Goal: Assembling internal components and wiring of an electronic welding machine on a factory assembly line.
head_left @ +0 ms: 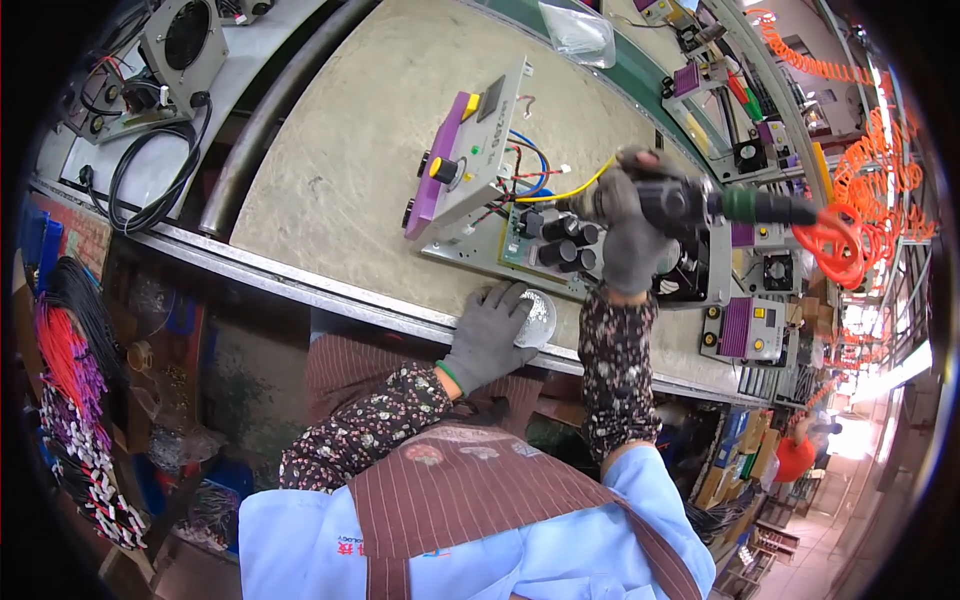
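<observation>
In the head view, your landmark is the open electronics chassis (470, 247), which lies on the counter (330, 150) in front of you. Your right hand (630, 235), above the chassis's right half, is wrapped around what looks like an air screwdriver (680, 205); its orange coiled hose (838, 250) hangs off to the right of the chassis. That hand is blurred, and you cannot see the bit clearly. Your left hand (488, 335), on your side of the chassis, has its fingers loosely spread at a round dish (553, 322) of small silvery pieces; whether it grips the dish or a piece, you cannot tell.

Expect the chassis to be fairly heavy and stiff, with its metal base likely bearing most of the load. Its grey front panel (490, 140), at the left end of the chassis, leans outward, so judge it a poor handle. The wires (545, 172) behind that panel are soft and would snag or pull loose; the black capacitors (556, 252) mid-chassis look fragile under pressure. Better to take hold low, by the base edges at both ends of the chassis, keeping your fingers off its circuit board (515, 245). Smooth gloves on bare metal may slip.
</observation>
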A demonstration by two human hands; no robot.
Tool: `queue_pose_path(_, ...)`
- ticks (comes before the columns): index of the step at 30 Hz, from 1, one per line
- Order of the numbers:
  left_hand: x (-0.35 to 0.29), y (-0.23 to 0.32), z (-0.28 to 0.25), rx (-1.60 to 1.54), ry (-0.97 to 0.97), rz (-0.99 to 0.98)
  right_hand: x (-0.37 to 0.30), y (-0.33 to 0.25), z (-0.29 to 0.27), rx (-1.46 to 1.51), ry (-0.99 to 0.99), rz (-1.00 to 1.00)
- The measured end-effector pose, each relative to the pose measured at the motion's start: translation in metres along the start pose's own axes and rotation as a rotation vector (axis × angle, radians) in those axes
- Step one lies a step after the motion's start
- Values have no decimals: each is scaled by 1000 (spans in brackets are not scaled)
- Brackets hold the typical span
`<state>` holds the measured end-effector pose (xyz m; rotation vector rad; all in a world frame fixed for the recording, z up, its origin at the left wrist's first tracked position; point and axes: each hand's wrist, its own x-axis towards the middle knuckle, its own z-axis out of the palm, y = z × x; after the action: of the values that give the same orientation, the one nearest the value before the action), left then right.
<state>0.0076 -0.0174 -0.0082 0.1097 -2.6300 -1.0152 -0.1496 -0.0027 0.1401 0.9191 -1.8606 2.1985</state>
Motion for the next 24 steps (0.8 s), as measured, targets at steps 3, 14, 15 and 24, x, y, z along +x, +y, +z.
queue_pose_path(3, 0, 0, 3, -12, 23, 13, 25, 33, 7, 35, -36, 37)
queue_pose_path(14, 2, -2, -4, -36, 30, 12, 34, 65, 22, -56, -89, 93)
queue_pose_path(15, 2, -2, -4, -37, 28, 10, 34, 67, 21, -49, -94, 96)
queue_pose_path(24, 3, 1, -2, -25, 40, 25, 33, 71, 17, -8, -95, 136)
